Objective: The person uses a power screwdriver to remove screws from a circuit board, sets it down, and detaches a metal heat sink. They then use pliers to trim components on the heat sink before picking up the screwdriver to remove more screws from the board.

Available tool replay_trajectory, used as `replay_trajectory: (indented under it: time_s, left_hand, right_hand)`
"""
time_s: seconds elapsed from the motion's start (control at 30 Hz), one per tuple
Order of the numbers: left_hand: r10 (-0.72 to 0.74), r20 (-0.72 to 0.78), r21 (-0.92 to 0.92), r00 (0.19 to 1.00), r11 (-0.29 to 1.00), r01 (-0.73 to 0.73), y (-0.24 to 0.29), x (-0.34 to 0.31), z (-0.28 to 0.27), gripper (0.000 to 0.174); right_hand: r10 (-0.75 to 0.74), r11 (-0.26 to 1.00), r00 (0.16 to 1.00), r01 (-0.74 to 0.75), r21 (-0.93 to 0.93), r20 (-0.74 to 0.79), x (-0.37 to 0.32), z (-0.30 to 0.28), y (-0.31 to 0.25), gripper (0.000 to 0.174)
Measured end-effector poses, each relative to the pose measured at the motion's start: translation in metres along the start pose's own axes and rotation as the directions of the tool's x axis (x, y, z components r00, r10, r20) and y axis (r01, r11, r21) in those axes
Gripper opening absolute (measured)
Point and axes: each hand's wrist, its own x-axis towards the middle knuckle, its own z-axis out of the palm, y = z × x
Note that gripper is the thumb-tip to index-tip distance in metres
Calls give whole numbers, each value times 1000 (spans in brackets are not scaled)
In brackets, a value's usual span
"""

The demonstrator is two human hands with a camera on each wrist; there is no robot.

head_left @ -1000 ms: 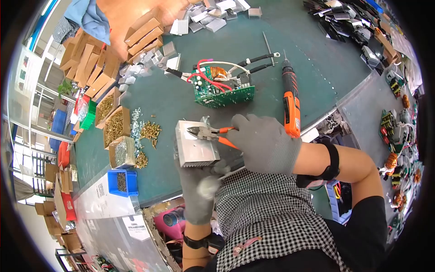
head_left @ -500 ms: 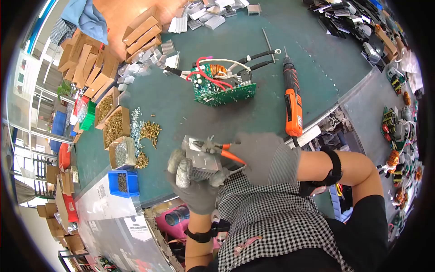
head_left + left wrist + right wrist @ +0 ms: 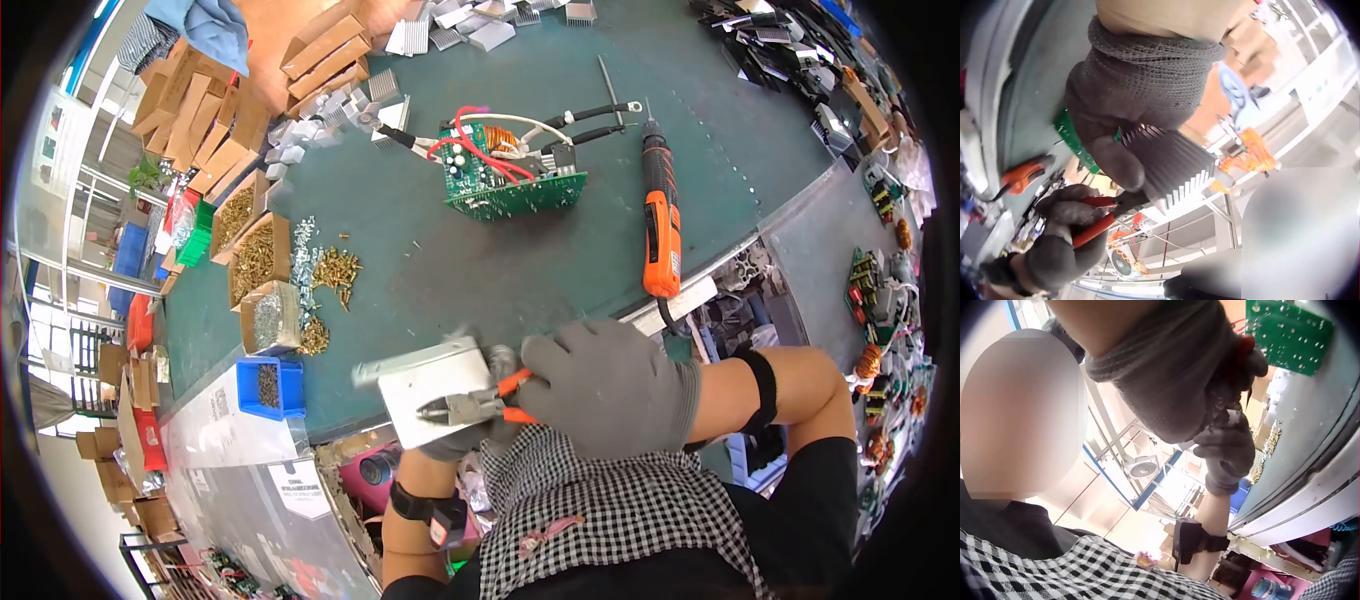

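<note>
Gloved in grey, the left hand (image 3: 1141, 94) grips a finned silver heatsink (image 3: 1169, 159), its fins showing in the left wrist view. In the head view the heatsink's flat face (image 3: 425, 385) is turned up, hiding most of the left hand (image 3: 458, 442) beneath it. The right hand (image 3: 610, 388) holds orange-handled pliers (image 3: 475, 405), whose metal jaws lie over that flat face. Whether the jaws pinch anything there cannot be told. In the right wrist view the right hand (image 3: 1172, 375) is close to the left hand (image 3: 1230, 453).
A green circuit board (image 3: 520, 195) with red wires and a copper coil stands on the green table. Right of it lies an orange electric screwdriver (image 3: 662, 220). Boxes of screws (image 3: 256, 262), a blue bin (image 3: 270, 388) and loose heatsinks (image 3: 492, 34) lie left and far back.
The heatsink has turned and come lower, nearer the body, with the left hand now mostly beneath it. The right hand and pliers have moved down with it. The head view has shifted slightly.
</note>
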Motion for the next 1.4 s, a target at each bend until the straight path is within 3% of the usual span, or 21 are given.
replay_trajectory:
  time_s: [0.03,0.1,0.17,0.2,0.27,0.3,0.37,0.43,0.5,0.6,0.67,0.8,0.93,0.97,1.0,1.07,1.13,1.2,1.3,1.33,1.4]
  left_hand:
    - [72,-64,283,995,958,-51,-11,-3,-1,49]
    - [268,-119,772,956,630,-80,-25,-8,-6,51]
    - [327,-136,408,935,879,-248,-25,-12,-18,52]
    - [356,-143,195,923,925,-327,-24,-14,-24,53]
    - [514,-342,741,786,662,-111,-7,0,27,50]
    - [585,-365,885,725,460,75,-5,-1,47,44]
    - [645,-190,979,741,70,190,-10,4,44,53]
    - [699,40,901,714,-334,276,-18,2,34,67]
    - [910,163,953,380,-245,178,-20,11,30,69]
    - [832,480,817,278,-539,204,-6,27,58,75]
    - [574,579,542,579,-802,252,12,8,55,79]
    - [537,542,593,646,-789,159,29,10,65,68]
    - [613,458,799,644,-601,5,36,9,68,69]
    - [782,115,993,613,-82,-83,28,5,65,72]
    - [772,169,974,613,-36,-224,34,7,66,63]
    - [700,-350,787,623,580,-210,35,7,87,52]
    - [585,-448,487,676,794,-364,35,5,47,59]
    - [213,-200,-190,956,949,-251,37,7,33,61]
    - [49,-93,-182,994,981,-65,37,3,20,67]
    - [180,-349,78,920,984,-162,35,5,25,69]
    - [553,-622,598,554,793,-121,32,9,41,72]
  right_hand:
    - [12,999,1000,-13,37,7,0,0,2,27]
    - [19,994,1000,-20,107,12,2,-1,9,30]
    - [69,986,993,-82,143,96,4,-8,10,34]
    - [98,980,986,-119,161,137,4,-11,9,36]
    - [155,952,980,-181,248,123,1,-9,13,38]
    - [188,933,975,-215,288,117,0,-8,16,38]
    - [255,875,951,-303,377,173,0,-7,17,37]
    - [283,821,935,-352,450,215,-1,-2,15,34]
    - [290,786,933,-360,503,215,0,5,11,29]
    - [309,744,906,-419,521,288,0,9,17,22]
    - [331,690,897,-442,573,293,-2,7,21,18]
    - [358,720,875,-480,502,325,-1,2,21,18]
    - [361,815,895,-440,378,263,-4,-5,16,24]
    - [365,837,894,-437,329,259,-4,-7,13,26]
    - [369,856,893,-434,279,257,-5,-8,11,28]
    - [318,907,924,-362,216,214,-7,-5,11,31]
    - [256,945,949,-286,160,186,-9,-1,10,33]
    - [195,969,966,-217,120,171,-12,3,10,33]
    - [174,966,951,-215,145,256,-16,3,11,33]
    - [193,961,942,-238,141,275,-16,2,11,34]
    - [221,954,926,-271,131,306,-13,0,15,34]
